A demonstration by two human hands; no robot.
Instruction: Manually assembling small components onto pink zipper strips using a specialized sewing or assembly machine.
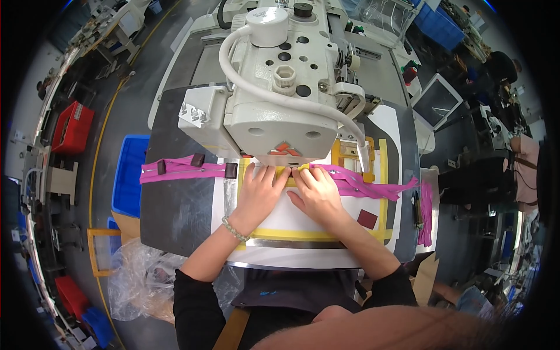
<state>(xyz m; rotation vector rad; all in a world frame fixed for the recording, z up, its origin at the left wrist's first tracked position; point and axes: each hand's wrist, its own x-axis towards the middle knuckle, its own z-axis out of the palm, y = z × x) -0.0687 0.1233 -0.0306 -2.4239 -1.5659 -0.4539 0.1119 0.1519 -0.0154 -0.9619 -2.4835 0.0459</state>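
A bright pink zipper strip lies crosswise under the head of a large white sewing machine. Dark square patches sit on its left part, and its right part trails off in folds. My left hand has bent fingers holding the strip down at the yellow-edged frame, with a beaded bracelet on the wrist. Beside it, my right hand holds the strip with its fingertips, its thumb set apart. The fingertips of both hands almost meet below the machine head, which partly hides what lies there.
A loose dark red square lies on the white sheet near my right forearm. Yellow tape borders the sheet. A blue bin stands left of the table, above clear plastic wrap. More pink strips hang at the right.
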